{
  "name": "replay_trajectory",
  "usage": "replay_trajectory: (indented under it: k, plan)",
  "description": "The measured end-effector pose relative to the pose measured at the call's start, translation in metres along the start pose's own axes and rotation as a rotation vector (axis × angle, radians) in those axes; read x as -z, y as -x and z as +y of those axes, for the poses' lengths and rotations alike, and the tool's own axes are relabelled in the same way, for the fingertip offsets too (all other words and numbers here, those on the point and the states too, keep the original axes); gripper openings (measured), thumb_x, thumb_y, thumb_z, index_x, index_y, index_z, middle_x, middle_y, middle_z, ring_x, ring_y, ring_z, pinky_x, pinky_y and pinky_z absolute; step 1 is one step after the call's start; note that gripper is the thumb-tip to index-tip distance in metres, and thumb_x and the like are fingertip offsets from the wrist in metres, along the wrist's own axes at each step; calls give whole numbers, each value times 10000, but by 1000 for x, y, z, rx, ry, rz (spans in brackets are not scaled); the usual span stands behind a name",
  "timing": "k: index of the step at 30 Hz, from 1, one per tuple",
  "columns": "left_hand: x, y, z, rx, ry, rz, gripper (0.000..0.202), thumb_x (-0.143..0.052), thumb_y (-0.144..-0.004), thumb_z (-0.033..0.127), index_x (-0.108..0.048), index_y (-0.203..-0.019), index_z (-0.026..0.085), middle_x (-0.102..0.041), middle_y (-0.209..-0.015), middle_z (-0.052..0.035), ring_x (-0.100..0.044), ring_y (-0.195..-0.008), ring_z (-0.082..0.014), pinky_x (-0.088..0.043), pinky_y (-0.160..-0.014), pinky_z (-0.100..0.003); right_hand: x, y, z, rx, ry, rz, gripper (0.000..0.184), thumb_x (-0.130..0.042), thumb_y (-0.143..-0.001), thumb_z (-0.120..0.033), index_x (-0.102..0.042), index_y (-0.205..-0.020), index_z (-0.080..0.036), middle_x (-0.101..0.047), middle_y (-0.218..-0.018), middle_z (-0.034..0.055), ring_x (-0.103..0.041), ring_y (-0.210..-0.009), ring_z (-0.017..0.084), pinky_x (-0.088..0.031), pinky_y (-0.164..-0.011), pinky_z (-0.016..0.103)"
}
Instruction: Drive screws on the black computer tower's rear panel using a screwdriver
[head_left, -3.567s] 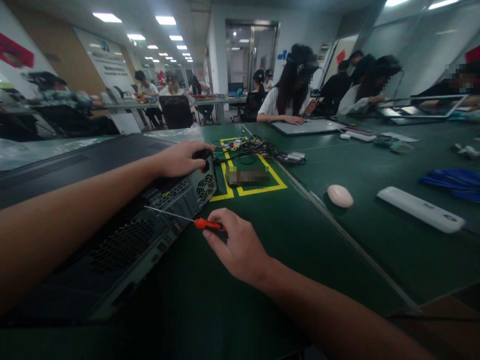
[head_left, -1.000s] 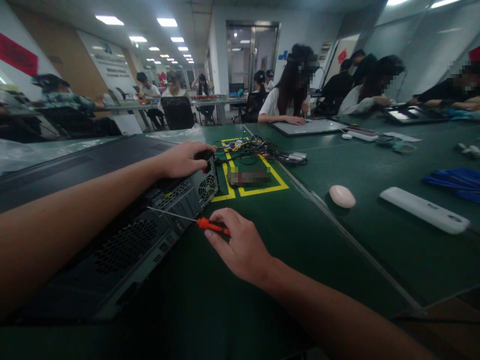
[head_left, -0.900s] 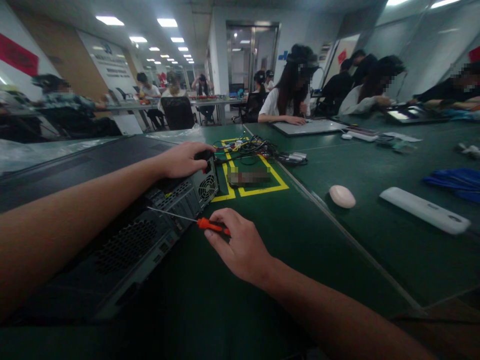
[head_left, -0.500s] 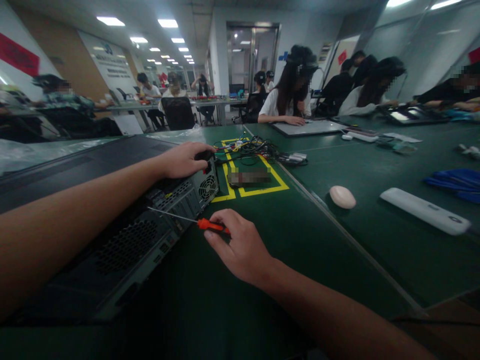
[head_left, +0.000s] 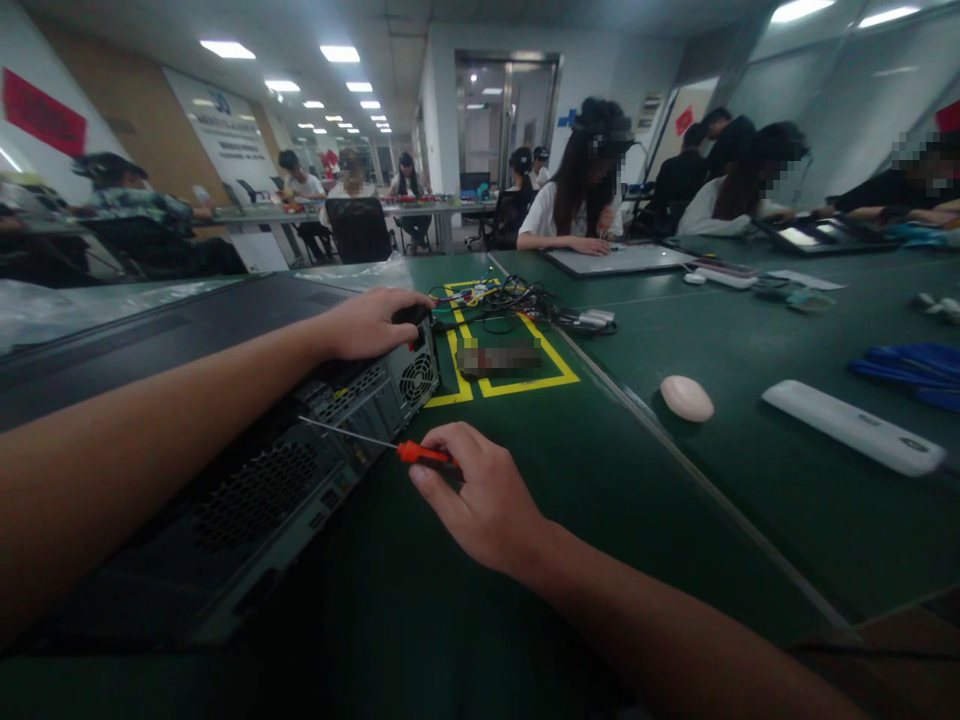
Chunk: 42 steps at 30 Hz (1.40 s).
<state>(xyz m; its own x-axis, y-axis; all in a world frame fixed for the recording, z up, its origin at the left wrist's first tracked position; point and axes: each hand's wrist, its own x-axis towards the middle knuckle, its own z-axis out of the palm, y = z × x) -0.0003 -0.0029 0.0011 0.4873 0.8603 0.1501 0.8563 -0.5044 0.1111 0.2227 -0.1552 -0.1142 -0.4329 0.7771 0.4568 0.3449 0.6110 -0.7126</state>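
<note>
A black desktop computer case (head_left: 255, 290) lies on its side at the left, its rear panel with vents and ports facing me. My left hand (head_left: 375, 322) grips the far rear corner of the case, thumb bent over the edge; some fingertips are hidden. In my right hand (head_left: 480, 490) is a screwdriver (head_left: 421, 454) with an orange and black handle, fingers closed around it. Its long thin shaft points left, and the tip is at the rear panel by the large vent. Whether the tip sits in a screw I cannot tell.
Beyond the case, a tangle of cables (head_left: 517, 295) and a blurred-out object (head_left: 499, 358) lie by yellow tape (head_left: 529, 383) on the green table (head_left: 600, 500). To the right are a pale oval object (head_left: 686, 398), a long white device (head_left: 851, 425) and a blue bundle (head_left: 911, 370). Several people work behind.
The view has shifted very slightly. Both hands, the screwdriver and the case keep practically the same positions relative to one another.
</note>
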Motion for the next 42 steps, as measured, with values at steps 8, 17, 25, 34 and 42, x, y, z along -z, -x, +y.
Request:
replay_trajectory:
  k: [8,17,25,34,42]
  plan:
    - [1,0,0,-1,10,-9,712,-495,-865,453,-650,-1511,198,-705,-1537,-134,-644,-1402,-310,-449,-1248,-460,-2,1,3,26,-19,27,170,-628,-1066,-345,-691,-1137,-203,-684,-1030,49,-632,-887,202,-447,-790,354]
    - [0,0,0,1,43,-4,730,-505,-851,442,-656,-1518,188,-706,-1537,-151,-639,-1417,-325,-472,-1216,-470,-2,1,1,9,-56,25,206,-595,-1083,-373,-689,-1160,-206,-708,-1051,61,-658,-880,202,-479,-768,349]
    - [0,-1,-1,-5,8,-6,725,-489,-863,437,-651,-1519,173,-696,-1546,-160,-639,-1418,-314,-442,-1253,-467,-5,2,5,5,-69,23,169,-662,-986,-267,-605,-1144,-244,-731,-1080,55,-703,-916,214,-537,-811,365]
    - [-1,-1,-4,-14,31,-1,712,-500,-860,455,-661,-1500,189,-713,-1518,-162,-643,-1404,-322,-457,-1237,-490,-2,1,2,12,-56,12,77,-644,-1032,-252,-607,-1098,-243,-712,-1053,44,-682,-887,199,-526,-790,354]
    - [-3,-3,-7,-18,30,0,710,-510,-862,460,-653,-1511,210,-699,-1544,-134,-631,-1427,-307,-450,-1248,-462,-4,1,4,11,-55,14,73,-643,-1032,-253,-615,-1098,-240,-712,-1052,44,-684,-900,201,-510,-791,346]
